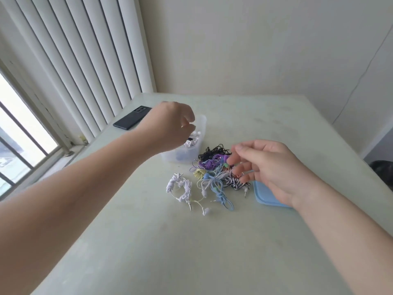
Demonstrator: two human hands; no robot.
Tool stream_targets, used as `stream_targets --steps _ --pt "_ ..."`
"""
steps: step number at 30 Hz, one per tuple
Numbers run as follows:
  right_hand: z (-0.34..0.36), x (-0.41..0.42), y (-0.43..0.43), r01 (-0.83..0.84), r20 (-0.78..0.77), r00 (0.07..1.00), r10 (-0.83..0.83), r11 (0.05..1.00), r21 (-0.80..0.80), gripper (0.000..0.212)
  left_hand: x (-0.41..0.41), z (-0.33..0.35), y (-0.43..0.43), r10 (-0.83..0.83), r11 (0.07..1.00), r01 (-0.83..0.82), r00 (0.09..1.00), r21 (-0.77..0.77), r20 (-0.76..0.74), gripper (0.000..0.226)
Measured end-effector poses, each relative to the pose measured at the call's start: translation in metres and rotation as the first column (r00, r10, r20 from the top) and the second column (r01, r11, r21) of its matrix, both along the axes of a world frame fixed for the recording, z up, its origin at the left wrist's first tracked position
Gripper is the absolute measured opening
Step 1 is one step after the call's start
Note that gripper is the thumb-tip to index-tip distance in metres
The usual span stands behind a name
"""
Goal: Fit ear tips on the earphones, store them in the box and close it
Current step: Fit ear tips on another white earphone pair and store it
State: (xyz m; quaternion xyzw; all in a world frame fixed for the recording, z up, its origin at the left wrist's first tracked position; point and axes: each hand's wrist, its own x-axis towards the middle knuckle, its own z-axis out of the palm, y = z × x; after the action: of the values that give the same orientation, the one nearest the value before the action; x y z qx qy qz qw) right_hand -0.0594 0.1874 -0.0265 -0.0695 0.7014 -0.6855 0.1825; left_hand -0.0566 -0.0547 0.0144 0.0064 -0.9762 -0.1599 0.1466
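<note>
The left hand [170,126], fingers curled, whether holding anything I cannot tell, hovers over the translucent box [180,156], a black phone [131,118] beyond it, while the right hand [268,169], loosely spread and empty, hangs above the tangled earphones [212,177], with the blue lid [265,199] beneath its palm.

Left grip [172,126], right grip [270,169], forearms [85,184] bare.

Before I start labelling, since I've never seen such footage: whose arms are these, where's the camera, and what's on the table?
No machine here: a person works bare-handed, and the picture comes from a camera on their head, looking down. On the pale table lie a pile of coloured earphones, a clear box with white ones inside, a blue lid and a black phone. The left hand hangs over the box, fingers curled; whether it holds anything is hidden. The right hand reaches over the pile, holding nothing.
</note>
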Motion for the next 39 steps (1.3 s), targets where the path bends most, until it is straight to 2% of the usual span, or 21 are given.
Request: stream_targets --steps 2,5,8,10,13,16,19,21,23,25,29,33,36,39 --pt "-0.005 0.010 -0.003 -0.005 0.013 1.000 0.005 1.000 0.009 0.016 0.032 -0.002 0.005 -0.053 0.996 0.061 0.989 -0.059 0.140 0.008" --pt "-0.013 0.026 -0.007 -0.032 0.016 0.999 0.032 0.999 0.034 0.015 0.056 -0.025 0.001 0.030 0.976 0.061 0.913 -0.210 0.406 0.017" --pt "-0.017 0.035 -0.009 -0.050 0.003 0.999 0.050 0.997 0.058 0.016 0.060 -0.051 -0.008 0.097 0.974 0.023 0.859 -0.226 0.503 0.042" --pt "-0.018 0.040 -0.009 -0.054 -0.002 0.999 0.054 0.996 0.064 0.016 0.062 -0.055 -0.007 0.085 0.988 -0.002 0.842 -0.155 0.533 0.046" --pt "-0.020 0.043 -0.004 -0.052 -0.010 0.999 0.052 0.997 0.065 0.015 0.063 -0.051 -0.003 0.065 0.998 -0.068 0.838 -0.015 0.541 0.044" --pt "-0.024 0.043 0.006 -0.018 -0.033 0.999 0.019 1.000 0.016 0.016 0.061 -0.030 0.001 0.103 0.992 -0.125 0.905 0.028 0.413 0.028" --pt "-0.029 0.042 0.016 0.027 -0.033 0.999 -0.031 0.991 -0.134 0.018 0.064 0.000 0.021 0.048 0.960 -0.118 0.963 0.255 0.264 0.003" --pt "-0.031 0.037 0.022 0.023 -0.042 0.999 -0.033 0.976 -0.219 0.018 0.066 0.017 0.042 -0.016 0.914 -0.059 0.984 0.401 0.180 0.004" --pt "-0.032 0.030 0.028 -0.009 -0.092 0.996 -0.016 0.964 -0.266 0.031 0.065 0.024 0.061 -0.088 0.852 0.005 0.987 0.524 0.133 0.007" --pt "-0.030 0.023 0.033 -0.046 -0.126 0.992 0.007 0.949 -0.311 0.041 0.061 0.023 0.080 -0.175 0.750 0.043 0.975 0.661 0.136 0.010" --pt "-0.030 0.021 0.047 -0.124 -0.051 0.992 0.113 0.883 -0.452 0.039 0.057 -0.001 0.109 -0.298 0.434 0.014 0.946 0.901 0.129 0.013" --pt "-0.040 0.020 0.058 -0.089 -0.035 0.996 0.082 0.925 -0.368 0.028 0.051 -0.032 0.124 -0.303 0.134 -0.081 0.946 0.988 0.119 0.022" --pt "-0.043 0.018 0.061 -0.011 -0.008 1.000 0.009 0.946 -0.323 0.025 0.053 -0.051 0.128 -0.290 0.020 -0.089 0.953 0.996 0.091 0.017" --pt "-0.045 0.017 0.064 0.022 0.033 0.999 -0.013 0.948 -0.316 0.023 0.054 -0.065 0.128 -0.283 -0.017 -0.072 0.957 0.997 0.064 0.014"
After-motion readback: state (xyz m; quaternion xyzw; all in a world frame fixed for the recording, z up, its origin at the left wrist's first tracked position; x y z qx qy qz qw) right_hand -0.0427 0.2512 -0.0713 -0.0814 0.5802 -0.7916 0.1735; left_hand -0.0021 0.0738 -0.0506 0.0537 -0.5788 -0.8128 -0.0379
